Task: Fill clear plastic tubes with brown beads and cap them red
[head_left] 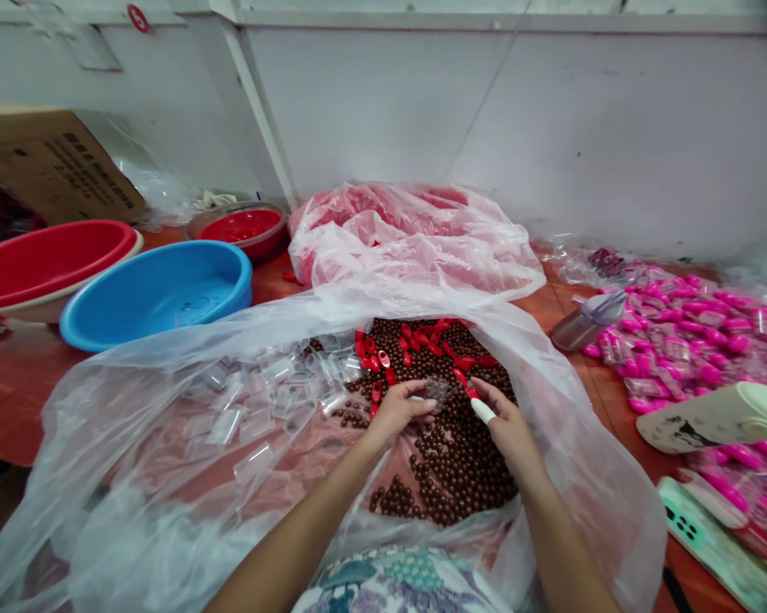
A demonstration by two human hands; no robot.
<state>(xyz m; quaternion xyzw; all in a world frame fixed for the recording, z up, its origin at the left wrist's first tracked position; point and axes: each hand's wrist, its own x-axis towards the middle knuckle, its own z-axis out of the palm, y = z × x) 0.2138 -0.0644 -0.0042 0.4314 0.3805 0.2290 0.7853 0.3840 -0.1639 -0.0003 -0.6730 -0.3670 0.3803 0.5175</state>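
Observation:
My left hand (402,409) is closed around a small clear plastic container (437,392), with dark beads seemingly showing through it. Between the fingers of my right hand (501,421) is a small red plastic piece (463,381), held close to the container but apart from it. White material covers a finger or thumb of that hand. Under both hands spreads a layer of brown round beads (463,464). More red plastic pieces (421,337) lie on the beads beyond my hands. Clear plastic containers (281,383) are heaped to the left on a translucent plastic sheet (166,443).
A blue basin (159,289) and a red basin (51,255) stand at the left, a smaller red bowl (243,226) behind. A plastic bag of red items (414,238) lies at the back. On the right are pink pieces (695,323), a metal bottle (578,323) and a white tumbler (708,417).

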